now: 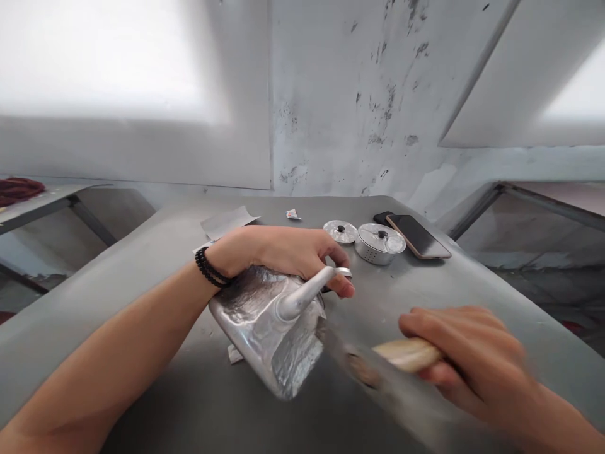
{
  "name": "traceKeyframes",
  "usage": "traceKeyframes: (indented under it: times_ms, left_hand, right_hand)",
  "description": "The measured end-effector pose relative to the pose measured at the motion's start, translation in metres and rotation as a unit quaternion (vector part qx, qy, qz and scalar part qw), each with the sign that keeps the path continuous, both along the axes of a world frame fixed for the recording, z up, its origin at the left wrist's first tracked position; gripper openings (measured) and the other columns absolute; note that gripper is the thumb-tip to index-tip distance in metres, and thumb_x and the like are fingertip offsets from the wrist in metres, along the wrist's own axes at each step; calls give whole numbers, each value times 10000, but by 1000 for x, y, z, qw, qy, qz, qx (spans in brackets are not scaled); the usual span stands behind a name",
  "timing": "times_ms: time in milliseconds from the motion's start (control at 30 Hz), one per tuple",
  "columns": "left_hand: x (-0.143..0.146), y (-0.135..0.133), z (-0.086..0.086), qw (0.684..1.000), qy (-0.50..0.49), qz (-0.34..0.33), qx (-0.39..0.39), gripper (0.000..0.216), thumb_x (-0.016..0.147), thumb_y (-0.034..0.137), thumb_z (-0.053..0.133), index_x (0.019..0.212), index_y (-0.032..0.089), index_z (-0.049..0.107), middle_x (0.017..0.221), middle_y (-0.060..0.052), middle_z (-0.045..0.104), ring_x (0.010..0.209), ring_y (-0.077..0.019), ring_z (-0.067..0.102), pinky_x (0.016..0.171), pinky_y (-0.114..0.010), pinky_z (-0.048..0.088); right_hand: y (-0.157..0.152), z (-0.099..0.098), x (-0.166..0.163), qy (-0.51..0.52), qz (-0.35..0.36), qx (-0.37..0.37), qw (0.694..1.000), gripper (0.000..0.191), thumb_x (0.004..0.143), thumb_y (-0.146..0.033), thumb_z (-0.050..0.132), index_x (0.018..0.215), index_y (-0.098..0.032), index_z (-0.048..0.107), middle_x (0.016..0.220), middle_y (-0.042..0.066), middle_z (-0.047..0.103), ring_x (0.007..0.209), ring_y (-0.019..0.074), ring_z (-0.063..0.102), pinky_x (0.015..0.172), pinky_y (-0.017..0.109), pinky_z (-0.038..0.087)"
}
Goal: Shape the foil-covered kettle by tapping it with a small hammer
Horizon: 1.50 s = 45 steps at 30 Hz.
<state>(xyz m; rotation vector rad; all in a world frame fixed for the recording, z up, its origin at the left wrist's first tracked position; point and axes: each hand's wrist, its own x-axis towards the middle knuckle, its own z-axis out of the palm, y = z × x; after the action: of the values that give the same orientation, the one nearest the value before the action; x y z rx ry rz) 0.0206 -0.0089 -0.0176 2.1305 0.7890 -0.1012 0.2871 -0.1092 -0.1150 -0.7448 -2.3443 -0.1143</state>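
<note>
My left hand [288, 252] lies over the top of a shiny aluminium scoop-like vessel [271, 331] with a tubular handle, fingers curled round its far side, holding it tilted on the grey table [155, 252]. A black bead bracelet is on that wrist. My right hand [466, 350] is closed round the pale wooden handle of a tool [406, 354]. The tool's dark working end is smeared by motion and sits right next to the vessel's lower right side.
At the back of the table stand a small round aluminium tin with a knobbed lid [379, 243], a second lid [340, 231], and two phones [418, 236]. A grey sheet of paper [227, 222] and a small wrapper [292, 214] lie further left. The stained wall rises behind.
</note>
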Motion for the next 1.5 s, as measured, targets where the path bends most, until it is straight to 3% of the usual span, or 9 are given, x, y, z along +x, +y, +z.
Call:
traceKeyframes:
  times_ms: [233,333,533,733,900,1033,1200,1367,1500]
  left_hand:
    - [-13,11,-1,996,-45,71,6,288,924,498,702,952,221,775,736,17,615,592,-120,490,516,-259,321]
    - [-15,16,-4,991,-81,102,20,303,928,495,702,967,202,770,713,20,544,584,-119,441,520,-260,311]
    - [-11,17,-10,981,-139,124,54,383,978,531,627,952,176,767,682,14,508,552,-115,403,506,-265,296]
    - [-12,19,-14,979,-166,98,68,382,993,514,619,927,167,766,711,6,519,590,-116,416,521,-262,310]
    - [-11,18,-13,980,-164,102,47,387,978,528,629,938,168,765,749,-8,587,588,-114,447,517,-254,331]
    - [-11,18,-12,979,-163,119,37,344,973,503,641,945,179,753,709,11,565,566,-112,442,509,-254,329]
    - [-11,20,-14,978,-175,107,29,345,976,496,645,890,174,734,743,3,553,602,-113,436,520,-257,320]
    - [-11,20,-13,980,-161,114,41,340,977,495,636,952,176,750,746,11,547,587,-110,397,533,-266,309]
    - [-12,20,-14,978,-173,111,47,344,978,498,631,904,177,732,718,19,487,602,-118,382,539,-261,297]
  right_hand:
    - [6,-2,-3,-9,-11,-58,998,248,1135,-377,428,931,-266,517,588,-73,554,442,110,535,472,271,343]
    - [8,0,0,100,-46,-98,989,293,1126,-403,435,909,-266,575,589,-61,540,453,112,505,467,252,354]
    - [7,-2,7,392,-62,-279,875,338,1122,-451,339,1012,-299,621,585,-56,403,453,142,349,391,244,297]
    - [11,-8,-3,91,-30,-253,963,284,1100,-383,487,867,-256,588,618,-48,538,491,115,439,485,250,318]
    - [2,-4,-8,218,-44,-234,947,342,1142,-424,315,1025,-262,592,627,-61,441,466,117,402,447,237,323]
    - [1,-3,-12,101,-47,-284,952,363,1124,-444,392,847,-252,526,581,-66,446,445,112,386,448,252,301]
    - [2,-5,-11,190,-67,-273,941,352,1140,-435,309,980,-257,567,618,-65,419,465,125,399,439,246,318]
    - [5,2,-13,95,-65,-298,948,388,1126,-465,368,840,-253,522,583,-65,448,457,116,386,450,256,299]
    - [2,3,-11,242,-58,-291,924,358,1138,-460,342,1005,-268,614,602,-67,413,463,114,378,423,226,304]
